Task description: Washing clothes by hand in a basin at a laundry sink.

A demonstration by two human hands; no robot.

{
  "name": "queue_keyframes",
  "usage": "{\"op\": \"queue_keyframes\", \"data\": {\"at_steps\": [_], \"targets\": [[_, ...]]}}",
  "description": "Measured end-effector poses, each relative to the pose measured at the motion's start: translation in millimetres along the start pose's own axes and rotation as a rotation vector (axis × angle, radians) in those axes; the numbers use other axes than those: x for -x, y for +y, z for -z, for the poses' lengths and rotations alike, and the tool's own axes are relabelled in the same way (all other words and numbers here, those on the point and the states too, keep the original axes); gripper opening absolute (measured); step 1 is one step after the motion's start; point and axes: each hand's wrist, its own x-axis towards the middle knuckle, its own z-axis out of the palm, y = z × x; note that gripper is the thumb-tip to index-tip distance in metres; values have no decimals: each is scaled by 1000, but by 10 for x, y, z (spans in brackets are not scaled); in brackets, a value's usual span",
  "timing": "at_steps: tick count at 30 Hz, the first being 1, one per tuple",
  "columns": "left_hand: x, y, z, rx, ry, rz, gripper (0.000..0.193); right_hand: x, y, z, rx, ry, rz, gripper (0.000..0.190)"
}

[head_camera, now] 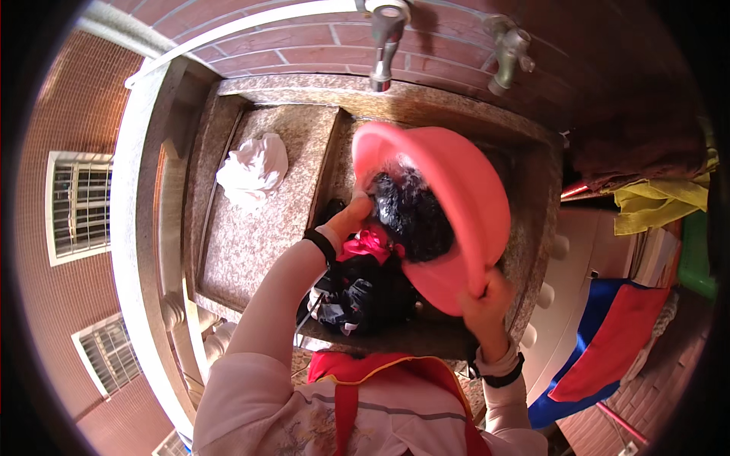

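Note:
A pink plastic basin [479,188] is tipped on its side over the stone sink [530,239], its mouth facing left. Inside it lies a wet, dark, glossy cloth [410,219] with some foamy water around it. My left hand [356,215] grips the basin's left rim, its fingers partly hidden. At the lower right, my right hand [487,302] is closed around the rim. Below the basin, a heap of dark clothes [365,293] rests in the sink, with a bright pink cloth [368,242] on top. Each wrist wears a black band.
A crumpled white cloth [255,170] lies on the sloped stone washboard [262,239] to the left. Two metal taps, one chrome [388,51] and one duller [507,57], project from the brick wall above the sink. Yellow cloth [656,199] hangs at the right.

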Motion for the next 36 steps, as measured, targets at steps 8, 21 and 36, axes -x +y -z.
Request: {"op": "queue_keyframes", "data": {"at_steps": [8, 21, 36], "targets": [[315, 104, -43, 12, -139, -122, 47, 150, -395, 148, 315, 31, 371, 17], [636, 400, -708, -266, -44, -439, 59, 647, -446, 716, 589, 415, 302, 24], [581, -295, -1151, -1445, -226, -374, 40, 460, -37, 761, 284, 658, -9, 27]]}}
